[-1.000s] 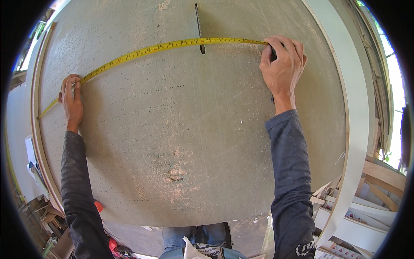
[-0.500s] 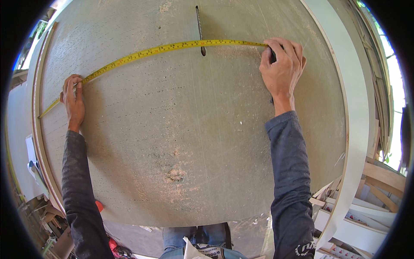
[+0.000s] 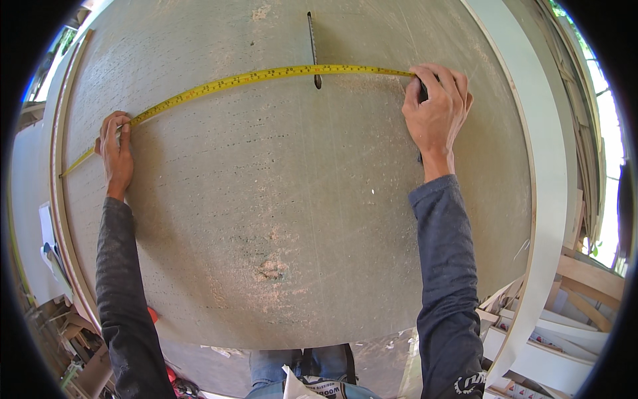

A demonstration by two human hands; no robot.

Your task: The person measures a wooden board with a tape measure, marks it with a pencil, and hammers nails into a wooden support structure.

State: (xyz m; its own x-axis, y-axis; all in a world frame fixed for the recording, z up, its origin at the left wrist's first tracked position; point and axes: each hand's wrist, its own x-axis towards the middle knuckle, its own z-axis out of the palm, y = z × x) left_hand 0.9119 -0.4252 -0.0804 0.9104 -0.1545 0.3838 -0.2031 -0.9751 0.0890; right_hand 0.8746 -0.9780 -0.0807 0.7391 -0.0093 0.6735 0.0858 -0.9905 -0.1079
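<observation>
A yellow tape measure (image 3: 266,74) stretches across a large grey-brown work surface (image 3: 345,233), its end near the strip along the left edge. My left hand (image 3: 117,154) is closed on the blade a short way in from that end. At the far right of the blade, my right hand (image 3: 438,120) grips the dark case, which is mostly hidden by the fingers. Under the blade's middle lies a narrow dark slot (image 3: 315,53) in the surface, and the blade crosses it near its rounded lower end.
A raised wooden strip (image 3: 63,146) runs along the left edge. On the right, a pale curved border (image 3: 555,166) bounds the surface, with stacked boards (image 3: 588,133) beyond it. Timber offcuts (image 3: 588,286) lie at lower right; a red object (image 3: 153,315) shows beside my left sleeve.
Both hands keep their grip on the tape measure and have hardly moved. The whole view has shifted very slightly.
</observation>
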